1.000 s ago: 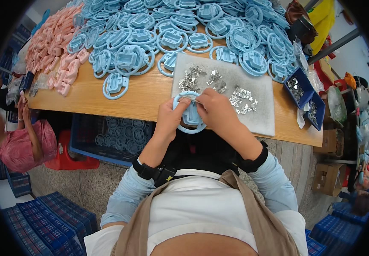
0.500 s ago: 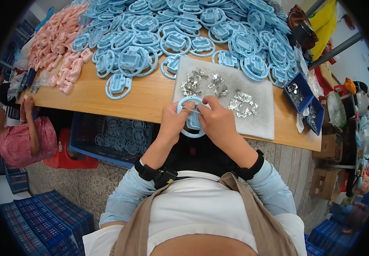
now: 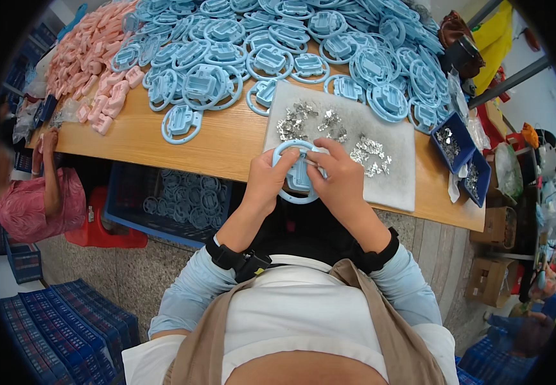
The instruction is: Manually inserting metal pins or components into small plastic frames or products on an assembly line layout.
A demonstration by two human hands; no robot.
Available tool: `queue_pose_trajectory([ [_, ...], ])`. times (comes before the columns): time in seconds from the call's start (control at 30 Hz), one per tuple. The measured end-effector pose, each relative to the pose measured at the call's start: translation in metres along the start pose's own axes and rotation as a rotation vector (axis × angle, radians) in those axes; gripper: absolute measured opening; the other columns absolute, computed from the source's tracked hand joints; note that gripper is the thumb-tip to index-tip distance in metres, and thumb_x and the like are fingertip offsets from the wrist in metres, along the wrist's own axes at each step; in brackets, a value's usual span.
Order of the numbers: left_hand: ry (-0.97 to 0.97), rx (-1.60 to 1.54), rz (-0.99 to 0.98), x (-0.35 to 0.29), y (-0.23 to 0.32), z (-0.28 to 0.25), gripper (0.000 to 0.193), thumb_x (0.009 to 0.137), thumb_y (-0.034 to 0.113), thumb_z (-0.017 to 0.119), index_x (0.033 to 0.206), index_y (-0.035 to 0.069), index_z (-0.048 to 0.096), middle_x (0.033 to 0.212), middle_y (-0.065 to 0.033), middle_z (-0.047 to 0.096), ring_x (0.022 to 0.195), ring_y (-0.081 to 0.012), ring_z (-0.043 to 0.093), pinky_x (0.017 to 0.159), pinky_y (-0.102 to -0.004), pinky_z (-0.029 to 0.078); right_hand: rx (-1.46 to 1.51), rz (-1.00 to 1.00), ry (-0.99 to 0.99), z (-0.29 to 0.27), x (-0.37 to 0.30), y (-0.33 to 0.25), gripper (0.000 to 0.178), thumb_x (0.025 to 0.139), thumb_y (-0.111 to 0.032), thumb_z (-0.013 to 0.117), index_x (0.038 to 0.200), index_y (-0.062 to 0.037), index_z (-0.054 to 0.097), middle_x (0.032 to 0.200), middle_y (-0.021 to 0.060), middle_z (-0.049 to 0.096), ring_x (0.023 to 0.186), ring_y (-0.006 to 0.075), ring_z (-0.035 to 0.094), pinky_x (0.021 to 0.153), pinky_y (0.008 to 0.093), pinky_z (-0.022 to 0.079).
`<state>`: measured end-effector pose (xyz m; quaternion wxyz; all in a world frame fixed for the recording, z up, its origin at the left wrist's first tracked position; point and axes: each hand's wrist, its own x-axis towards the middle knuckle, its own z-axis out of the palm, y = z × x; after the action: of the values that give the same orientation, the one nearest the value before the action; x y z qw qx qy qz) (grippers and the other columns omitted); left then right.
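Observation:
In front of my chest, at the near edge of the table, I hold a light-blue plastic ring part (image 3: pixel 298 182) with a moulded box-like centre. My left hand (image 3: pixel 266 176) is closed on the left side of its rim, the thumb lying over the upper inside. My right hand (image 3: pixel 342 174) pinches a thin, pale, slender thing over the ring's centre; its kind is too small to make out. Just beyond my hands, small shiny metal pieces (image 3: pixel 370 156) lie in loose groups on a whitish mat (image 3: pixel 395 186).
A large heap of blue ring parts (image 3: pixel 268 59) covers the table's far side, with pink plastic parts (image 3: pixel 85 61) at far left. Two blue trays (image 3: pixel 452 142) of metal pieces stand right. A blue crate (image 3: pixel 124 208) sits below the table. Another person (image 3: pixel 40 199) sits at left.
My right fingers have shifted a little, still pinching the thin thing over the ring. The ring's centre shows more between my hands. The whole view has shifted slightly.

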<state>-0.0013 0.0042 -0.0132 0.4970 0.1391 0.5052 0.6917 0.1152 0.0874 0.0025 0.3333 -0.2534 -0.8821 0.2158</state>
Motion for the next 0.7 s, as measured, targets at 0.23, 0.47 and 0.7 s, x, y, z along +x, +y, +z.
queue_pose_trajectory([
  [0.23,-0.028,0.092,0.017,0.001,-0.009,-0.005,0.021,0.085,0.019,0.060,0.096,0.001,0.060,0.081,-0.0028,0.062,0.066,-0.0075,0.059,0.054,-0.0210,0.047,0.020,0.063,-0.047,-0.002,-0.003,0.002,0.017,0.065,-0.008,0.067,0.082,-0.0071,0.066,0.099,0.0099,0.062,0.063,0.0247,0.063,0.054,0.0313,0.050],
  [0.47,-0.040,0.113,-0.002,0.001,0.003,-0.003,0.023,0.084,0.016,0.060,0.097,-0.003,0.060,0.083,-0.0052,0.063,0.071,-0.0084,0.060,0.061,-0.0214,0.048,0.040,-0.045,0.075,0.000,-0.007,0.005,0.014,0.069,-0.003,0.067,0.083,-0.0043,0.067,0.098,0.0111,0.063,0.053,0.0117,0.058,0.047,0.0231,0.044],
  [0.7,-0.063,0.090,-0.005,-0.003,0.008,0.001,0.023,0.084,0.016,0.060,0.097,-0.002,0.060,0.083,-0.0053,0.062,0.071,-0.0078,0.059,0.061,-0.0209,0.047,0.022,-0.004,0.020,-0.009,-0.004,0.000,0.017,0.065,-0.007,0.068,0.082,-0.0087,0.066,0.101,0.0103,0.060,0.062,0.0249,0.062,0.054,0.0309,0.050],
])
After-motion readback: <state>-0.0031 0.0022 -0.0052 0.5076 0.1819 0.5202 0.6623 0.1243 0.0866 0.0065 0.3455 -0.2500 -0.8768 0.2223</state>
